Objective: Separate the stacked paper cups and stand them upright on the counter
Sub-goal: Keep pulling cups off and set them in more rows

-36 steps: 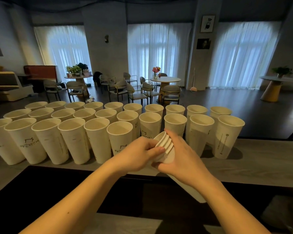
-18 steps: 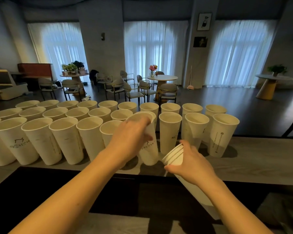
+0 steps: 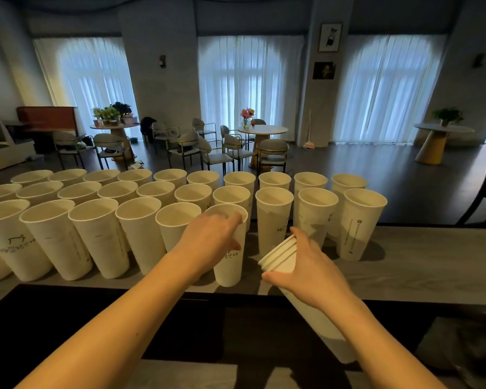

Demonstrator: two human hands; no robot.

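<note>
1. Left hand (image 3: 211,242): grip closed around the upper wall of a single cup (image 3: 229,259), which now stands upright with its base on the table (image 3: 421,265), in the gap of the front row; 0.5 s ago it was held above that spot.
2. Right hand (image 3: 309,272): grip wrapped around the remaining stack (image 3: 281,255), tilted, rims pointing up and left, held low just beside the single cup.
3. Standing cups (image 3: 96,237): 3 rows, upright.
4. Reading: 1 more cup is placed; release looks next, then another separation.
</note>
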